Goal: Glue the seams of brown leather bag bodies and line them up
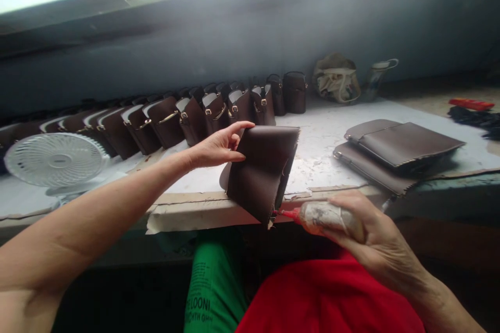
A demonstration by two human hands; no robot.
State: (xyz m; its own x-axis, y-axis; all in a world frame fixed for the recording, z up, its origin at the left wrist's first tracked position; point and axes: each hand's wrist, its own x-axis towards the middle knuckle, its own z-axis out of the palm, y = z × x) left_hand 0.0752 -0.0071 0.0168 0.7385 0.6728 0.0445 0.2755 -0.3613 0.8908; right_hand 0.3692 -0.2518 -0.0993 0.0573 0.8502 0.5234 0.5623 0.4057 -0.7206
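My left hand (221, 146) grips the upper left edge of a dark brown leather bag piece (260, 171), thumb on the near face. The piece is tilted over the table's front edge, with its jagged-cut side facing right. My right hand (375, 234) is wrapped around a squeeze glue bottle (332, 218) with a pale label and a red nozzle. The nozzle points left, and its tip is at the lower corner of the jagged edge; whether glue is coming out cannot be seen.
Two flat brown bag pieces (406, 145) lie stacked on the right of the white-covered table (312, 166). Rows of brown buckled bags (160, 125) stand behind. A white fan (57, 160) is at left; a cloth bag (336, 78) and a bottle (377, 80) stand at the back.
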